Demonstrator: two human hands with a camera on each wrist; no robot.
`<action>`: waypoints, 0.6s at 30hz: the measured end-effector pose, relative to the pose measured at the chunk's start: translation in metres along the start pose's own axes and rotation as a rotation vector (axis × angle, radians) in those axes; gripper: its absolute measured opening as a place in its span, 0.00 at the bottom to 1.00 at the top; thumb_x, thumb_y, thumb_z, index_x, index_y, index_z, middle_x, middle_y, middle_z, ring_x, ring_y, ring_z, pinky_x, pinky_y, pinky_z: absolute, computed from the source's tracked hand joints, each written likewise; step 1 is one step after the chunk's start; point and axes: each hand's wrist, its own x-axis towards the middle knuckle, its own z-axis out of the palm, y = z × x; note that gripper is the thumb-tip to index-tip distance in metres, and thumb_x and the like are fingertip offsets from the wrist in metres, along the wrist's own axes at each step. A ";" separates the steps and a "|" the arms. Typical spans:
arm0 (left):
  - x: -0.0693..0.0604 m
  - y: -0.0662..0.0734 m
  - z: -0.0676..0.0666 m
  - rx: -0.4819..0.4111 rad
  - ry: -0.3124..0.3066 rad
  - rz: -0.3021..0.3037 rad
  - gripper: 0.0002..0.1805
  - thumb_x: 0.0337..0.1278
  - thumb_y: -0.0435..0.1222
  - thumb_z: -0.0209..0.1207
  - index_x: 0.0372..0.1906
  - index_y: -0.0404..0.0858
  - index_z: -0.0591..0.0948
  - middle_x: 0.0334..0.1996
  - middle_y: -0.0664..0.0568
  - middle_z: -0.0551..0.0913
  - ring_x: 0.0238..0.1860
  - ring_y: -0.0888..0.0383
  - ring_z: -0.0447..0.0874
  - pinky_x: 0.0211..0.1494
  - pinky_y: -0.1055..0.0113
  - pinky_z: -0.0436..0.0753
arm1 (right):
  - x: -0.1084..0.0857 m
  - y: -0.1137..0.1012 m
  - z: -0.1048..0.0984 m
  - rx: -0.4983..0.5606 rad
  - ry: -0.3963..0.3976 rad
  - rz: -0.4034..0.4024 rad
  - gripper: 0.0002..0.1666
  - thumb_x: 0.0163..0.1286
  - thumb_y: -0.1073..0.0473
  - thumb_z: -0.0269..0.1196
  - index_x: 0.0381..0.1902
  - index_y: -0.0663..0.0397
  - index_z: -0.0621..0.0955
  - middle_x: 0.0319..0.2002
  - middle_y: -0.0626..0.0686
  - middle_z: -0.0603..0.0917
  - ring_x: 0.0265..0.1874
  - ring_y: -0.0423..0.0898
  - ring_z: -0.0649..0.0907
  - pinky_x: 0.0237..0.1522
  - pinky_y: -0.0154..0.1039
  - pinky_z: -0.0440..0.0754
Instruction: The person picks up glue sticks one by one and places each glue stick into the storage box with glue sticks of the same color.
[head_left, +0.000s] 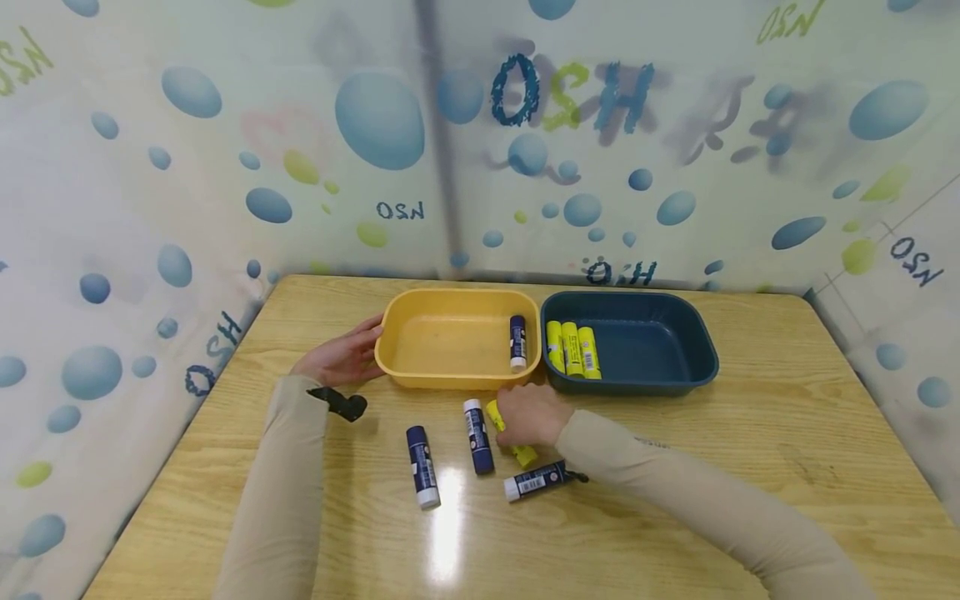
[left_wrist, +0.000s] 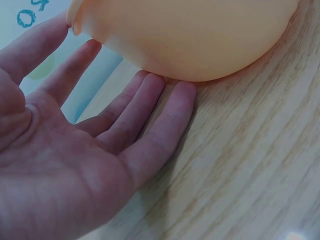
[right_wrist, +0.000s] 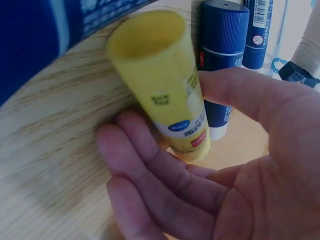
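The right hand (head_left: pixel 534 415) is over a yellow glue stick (head_left: pixel 523 455) on the table in front of the bins. In the right wrist view its thumb and curled fingers pinch that yellow stick (right_wrist: pixel 175 100). With relaxed fingers, the left hand (head_left: pixel 347 354) touches the left end of the yellow-orange bin (head_left: pixel 450 382); the left wrist view shows the fingertips against the bin's wall (left_wrist: pixel 190 45). One dark blue glue stick (head_left: pixel 518 342) lies in that bin. Several yellow sticks (head_left: pixel 572 350) lie at the left of the dark blue bin (head_left: pixel 645 388).
Three dark blue glue sticks with white ends lie on the table: one at the left (head_left: pixel 423 467), one upright in view beside the yellow stick (head_left: pixel 478 437), one nearer the front (head_left: pixel 534 481). A patterned wall covering (head_left: pixel 480 233) stands behind the bins.
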 end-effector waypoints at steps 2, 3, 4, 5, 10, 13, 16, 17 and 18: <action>0.000 0.000 0.000 0.000 0.005 -0.001 0.33 0.73 0.42 0.49 0.77 0.55 0.51 0.70 0.50 0.56 0.63 0.52 0.63 0.65 0.52 0.67 | 0.001 0.000 0.000 -0.004 -0.003 0.002 0.27 0.61 0.44 0.69 0.50 0.55 0.78 0.28 0.49 0.76 0.28 0.46 0.77 0.30 0.39 0.76; 0.000 0.000 0.001 0.001 0.007 -0.001 0.33 0.73 0.42 0.49 0.77 0.55 0.51 0.70 0.50 0.56 0.63 0.52 0.63 0.65 0.52 0.67 | 0.001 0.001 0.000 -0.008 -0.005 0.003 0.27 0.61 0.44 0.69 0.51 0.55 0.78 0.28 0.49 0.76 0.28 0.46 0.77 0.31 0.39 0.75; 0.000 0.000 0.001 0.001 0.008 -0.002 0.33 0.73 0.42 0.49 0.77 0.55 0.51 0.70 0.50 0.57 0.63 0.52 0.63 0.65 0.52 0.67 | 0.001 0.001 0.000 -0.011 -0.008 0.003 0.27 0.61 0.44 0.69 0.51 0.54 0.78 0.28 0.49 0.76 0.29 0.46 0.77 0.33 0.39 0.75; 0.000 0.000 0.001 0.002 0.010 -0.002 0.33 0.73 0.42 0.49 0.77 0.55 0.52 0.70 0.51 0.57 0.63 0.52 0.63 0.65 0.52 0.67 | 0.001 0.001 0.000 -0.014 -0.010 0.003 0.27 0.61 0.44 0.69 0.51 0.54 0.78 0.29 0.49 0.76 0.29 0.47 0.76 0.34 0.40 0.75; 0.000 0.000 0.002 0.004 0.008 -0.003 0.33 0.74 0.42 0.49 0.77 0.55 0.51 0.70 0.51 0.56 0.63 0.53 0.63 0.64 0.53 0.68 | 0.001 0.001 -0.001 -0.013 -0.016 0.000 0.25 0.61 0.45 0.69 0.49 0.54 0.79 0.28 0.49 0.76 0.29 0.47 0.76 0.34 0.40 0.75; 0.000 0.000 0.001 0.009 0.006 -0.002 0.33 0.74 0.42 0.48 0.77 0.55 0.51 0.69 0.51 0.57 0.61 0.54 0.64 0.63 0.54 0.71 | 0.000 0.001 -0.001 -0.021 -0.005 -0.013 0.24 0.61 0.45 0.69 0.48 0.53 0.79 0.28 0.49 0.76 0.29 0.46 0.76 0.33 0.40 0.74; 0.001 0.000 0.000 0.018 0.000 -0.002 0.33 0.74 0.42 0.47 0.77 0.55 0.50 0.69 0.51 0.58 0.61 0.54 0.65 0.62 0.54 0.72 | -0.001 0.002 -0.001 -0.034 0.006 -0.031 0.23 0.60 0.46 0.69 0.47 0.53 0.79 0.27 0.48 0.76 0.28 0.46 0.76 0.32 0.40 0.74; 0.001 0.000 0.000 0.017 0.002 -0.002 0.33 0.74 0.42 0.47 0.77 0.55 0.50 0.68 0.51 0.58 0.61 0.54 0.65 0.62 0.54 0.72 | -0.001 0.002 -0.001 -0.037 0.008 -0.038 0.23 0.60 0.46 0.69 0.47 0.53 0.79 0.27 0.48 0.76 0.28 0.46 0.76 0.32 0.39 0.74; 0.001 0.000 0.000 0.016 0.001 -0.003 0.33 0.74 0.42 0.47 0.77 0.55 0.50 0.68 0.51 0.58 0.61 0.54 0.65 0.62 0.54 0.72 | -0.002 0.002 -0.002 -0.037 0.006 -0.042 0.23 0.61 0.46 0.69 0.47 0.53 0.79 0.27 0.48 0.76 0.28 0.46 0.76 0.31 0.39 0.74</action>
